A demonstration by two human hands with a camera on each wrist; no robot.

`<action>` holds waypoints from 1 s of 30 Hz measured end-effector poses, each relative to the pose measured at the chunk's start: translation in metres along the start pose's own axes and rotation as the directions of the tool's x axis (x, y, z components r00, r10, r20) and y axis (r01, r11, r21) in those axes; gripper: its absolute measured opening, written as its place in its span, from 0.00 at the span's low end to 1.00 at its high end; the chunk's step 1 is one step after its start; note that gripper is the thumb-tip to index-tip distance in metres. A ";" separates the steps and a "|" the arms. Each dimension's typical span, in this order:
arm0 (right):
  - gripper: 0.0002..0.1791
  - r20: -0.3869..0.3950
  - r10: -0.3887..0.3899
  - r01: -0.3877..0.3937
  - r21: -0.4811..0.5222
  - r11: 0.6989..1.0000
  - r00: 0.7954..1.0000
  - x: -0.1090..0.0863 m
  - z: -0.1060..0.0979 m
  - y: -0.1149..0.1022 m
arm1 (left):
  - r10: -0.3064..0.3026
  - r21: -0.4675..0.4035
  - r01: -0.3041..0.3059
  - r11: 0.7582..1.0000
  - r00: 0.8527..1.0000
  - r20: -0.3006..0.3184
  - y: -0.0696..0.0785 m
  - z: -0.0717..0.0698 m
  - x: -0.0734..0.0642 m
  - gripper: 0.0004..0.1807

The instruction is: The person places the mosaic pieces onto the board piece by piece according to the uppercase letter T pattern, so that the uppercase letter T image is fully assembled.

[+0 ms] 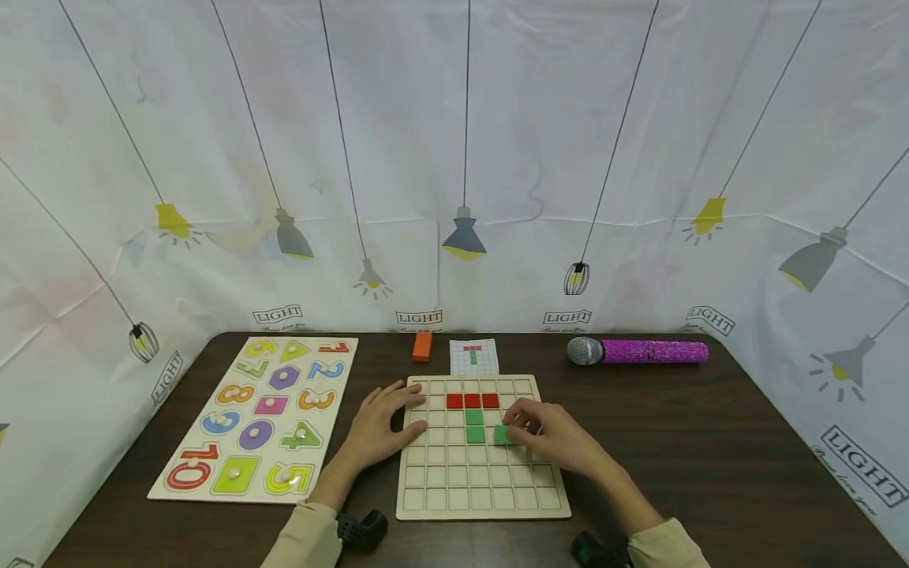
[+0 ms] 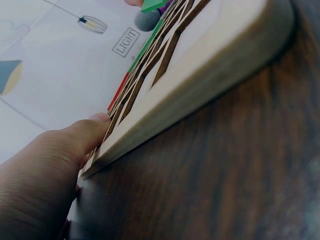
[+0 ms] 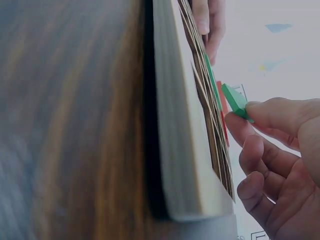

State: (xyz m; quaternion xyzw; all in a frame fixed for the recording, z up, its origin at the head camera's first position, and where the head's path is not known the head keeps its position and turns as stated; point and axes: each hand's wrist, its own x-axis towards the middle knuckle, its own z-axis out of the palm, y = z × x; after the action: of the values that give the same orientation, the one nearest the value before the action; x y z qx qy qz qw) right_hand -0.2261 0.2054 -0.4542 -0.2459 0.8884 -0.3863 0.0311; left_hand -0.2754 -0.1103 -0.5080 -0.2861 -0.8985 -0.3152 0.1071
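A wooden grid board (image 1: 486, 498) lies on the dark table. Three red tiles (image 1: 473, 401) sit in a row near its far side, and two green tiles (image 1: 475, 434) run down from the middle one. My right hand (image 1: 554, 434) pinches another green tile (image 3: 235, 100) between thumb and fingertips, tilted above the board to the right of the lower green tile. My left hand (image 1: 379, 422) rests on the board's left edge, its fingers and thumb touching the top. A small card (image 1: 474, 364) with a red and green T pattern lies just beyond the board.
To the left lies a number-and-shape puzzle board (image 1: 245, 438) with several knobbed pieces. An orange block (image 1: 422, 346) stands behind the grid board, left of the card. A microphone with a glittery purple handle (image 1: 653, 352) lies at the back right. A lamp-printed curtain (image 1: 398, 158) hangs behind the table.
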 end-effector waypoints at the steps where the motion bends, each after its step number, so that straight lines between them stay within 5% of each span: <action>1: 0.07 0.005 -0.001 0.001 0.004 1.000 1.000 0.000 0.001 -0.001 | 0.000 0.001 0.000 1.000 1.000 0.001 0.000 0.000 0.000 0.26; 30: 0.05 0.059 -0.033 0.035 -0.036 0.999 0.998 0.008 0.023 -0.026 | -0.019 -0.008 0.019 1.000 1.000 0.015 0.000 0.000 0.000 0.25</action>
State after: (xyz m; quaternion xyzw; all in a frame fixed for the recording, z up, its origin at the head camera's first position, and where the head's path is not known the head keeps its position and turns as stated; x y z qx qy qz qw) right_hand -0.2170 0.1712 -0.4512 -0.2727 0.8899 -0.3628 0.0460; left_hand -0.2757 -0.1101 -0.5077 -0.2802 -0.9007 -0.3179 0.0962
